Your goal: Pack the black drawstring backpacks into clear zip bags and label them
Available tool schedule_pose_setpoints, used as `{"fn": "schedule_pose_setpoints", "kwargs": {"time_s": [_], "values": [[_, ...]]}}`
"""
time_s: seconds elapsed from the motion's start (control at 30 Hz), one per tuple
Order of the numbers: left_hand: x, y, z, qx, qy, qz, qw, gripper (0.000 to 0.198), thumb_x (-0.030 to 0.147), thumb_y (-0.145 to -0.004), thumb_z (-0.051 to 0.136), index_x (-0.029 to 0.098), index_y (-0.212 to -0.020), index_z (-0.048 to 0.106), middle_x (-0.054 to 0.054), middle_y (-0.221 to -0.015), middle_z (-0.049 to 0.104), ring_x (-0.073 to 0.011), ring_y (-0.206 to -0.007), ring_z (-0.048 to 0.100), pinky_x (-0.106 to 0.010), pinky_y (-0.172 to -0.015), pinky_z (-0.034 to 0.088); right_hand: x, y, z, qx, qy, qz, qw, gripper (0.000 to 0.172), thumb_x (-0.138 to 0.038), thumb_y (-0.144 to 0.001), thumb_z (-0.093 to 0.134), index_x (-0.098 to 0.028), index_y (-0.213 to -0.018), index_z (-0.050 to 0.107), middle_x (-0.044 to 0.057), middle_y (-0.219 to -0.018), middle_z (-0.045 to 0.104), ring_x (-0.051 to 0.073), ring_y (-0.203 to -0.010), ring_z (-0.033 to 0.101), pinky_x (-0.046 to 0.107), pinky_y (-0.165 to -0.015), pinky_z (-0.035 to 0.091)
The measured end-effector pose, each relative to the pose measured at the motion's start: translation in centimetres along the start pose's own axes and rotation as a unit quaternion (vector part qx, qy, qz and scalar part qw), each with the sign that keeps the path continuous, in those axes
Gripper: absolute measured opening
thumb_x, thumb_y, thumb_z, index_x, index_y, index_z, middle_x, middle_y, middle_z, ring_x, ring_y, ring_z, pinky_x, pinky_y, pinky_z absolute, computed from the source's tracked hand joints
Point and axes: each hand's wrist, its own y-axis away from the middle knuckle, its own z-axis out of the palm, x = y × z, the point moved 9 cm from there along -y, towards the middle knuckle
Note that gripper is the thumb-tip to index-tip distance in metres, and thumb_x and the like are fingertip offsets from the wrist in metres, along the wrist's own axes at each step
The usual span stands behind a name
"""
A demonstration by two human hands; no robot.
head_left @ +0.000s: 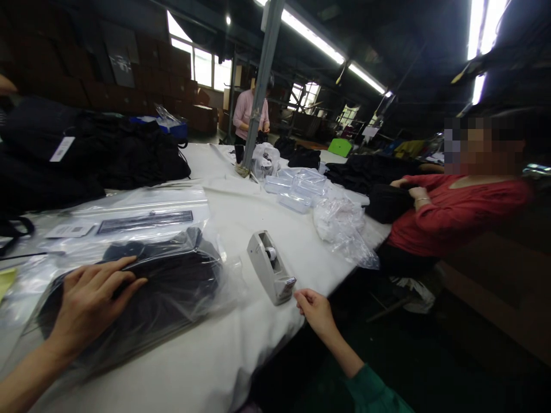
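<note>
A dark, folded fabric item in a clear plastic bag [172, 281] lies on the white-covered table, close in front of me. My left hand [92, 292] rests on top of this bag, its fingers apart and pressing on the plastic. To the right of the bag stands a grey tape dispenser [267, 267] with a roll in it. My right hand [314, 310] is at the dispenser's cutter end, thumb and fingers pinched together. They appear to hold the end of the clear tape, which barely shows.
Black bags [86, 149] are heaped at the left. Clear plastic packs [301, 186] and crumpled plastic bags [340, 223] lie beyond the dispenser. A metal post [262, 86] rises at the table's middle. A co-worker in red [465, 212] handles black fabric at right; another person [245, 112] stands behind.
</note>
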Motion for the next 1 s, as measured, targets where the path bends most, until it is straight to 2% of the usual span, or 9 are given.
{"fn": "schedule_pose_setpoints", "kwargs": {"time_s": [0.27, 0.57, 0.73, 0.8, 0.9, 1.0], "values": [[-0.1, 0.1, -0.2, 0.006, 0.002, 0.004, 1.000, 0.012, 0.034, -0.083, 0.068, 0.024, -0.084, 0.062, -0.005, -0.110, 0.073, -0.0254, -0.084, 0.067, -0.042, -0.085, 0.042, -1.4, -0.7, -1.6, 0.027, 0.104, -0.053, 0.993, 0.035, -0.052, -0.078, 0.055, -0.020, -0.069, 0.067, 0.003, -0.059, 0.063, 0.021, -0.058, 0.059, 0.029, -0.057, 0.043], [0.0, -0.1, -0.2, 0.016, 0.007, 0.013, 1.000, 0.013, 0.034, -0.084, 0.068, 0.023, -0.084, 0.062, -0.004, -0.110, 0.073, -0.0256, -0.086, 0.066, -0.043, -0.086, 0.039, -2.3, -0.9, -1.3, 0.028, 0.166, -0.073, 0.983, 0.042, -0.057, -0.078, 0.050, -0.020, -0.068, 0.067, 0.004, -0.057, 0.064, 0.022, -0.056, 0.059, 0.029, -0.056, 0.043], [0.1, -0.2, -0.4, 0.006, 0.023, 0.011, 1.000, 0.012, 0.032, -0.085, 0.067, 0.022, -0.081, 0.061, -0.006, -0.111, 0.072, -0.0261, -0.089, 0.066, -0.043, -0.086, 0.038, -2.2, 0.8, -1.6, 0.027, 0.196, -0.079, 0.977, 0.046, -0.060, -0.075, 0.050, -0.021, -0.051, 0.059, 0.004, -0.047, 0.059, 0.021, -0.047, 0.055, 0.031, -0.050, 0.041], [0.1, -0.2, -0.4, 0.000, 0.036, 0.009, 0.999, 0.011, 0.032, -0.086, 0.066, 0.023, -0.082, 0.061, -0.005, -0.111, 0.072, -0.0261, -0.091, 0.066, -0.043, -0.086, 0.038, -2.6, 2.1, -1.7, 0.011, 0.205, -0.087, 0.975, 0.047, -0.060, -0.077, 0.049, -0.022, -0.051, 0.059, 0.004, -0.045, 0.057, 0.022, -0.046, 0.054, 0.031, -0.048, 0.040], [-0.2, -0.2, -0.4, 0.001, 0.049, -0.002, 0.999, 0.012, 0.033, -0.085, 0.066, 0.023, -0.080, 0.061, -0.006, -0.112, 0.072, -0.0264, -0.092, 0.066, -0.043, -0.086, 0.037, -5.3, 3.9, -1.0, -0.043, 0.206, -0.119, 0.970, 0.042, -0.056, -0.082, 0.051, -0.021, -0.066, 0.067, 0.004, -0.057, 0.064, 0.022, -0.054, 0.058, 0.031, -0.054, 0.045], [-0.5, -0.3, -0.2, -0.004, 0.060, -0.013, 0.998, 0.012, 0.033, -0.085, 0.066, 0.022, -0.080, 0.062, -0.006, -0.112, 0.072, -0.0262, -0.092, 0.066, -0.043, -0.085, 0.037, -11.0, 5.6, 0.8, -0.127, 0.197, -0.179, 0.956, 0.030, -0.049, -0.086, 0.058, -0.023, -0.079, 0.072, 0.003, -0.075, 0.070, 0.021, -0.069, 0.063, 0.030, -0.067, 0.049]]}}
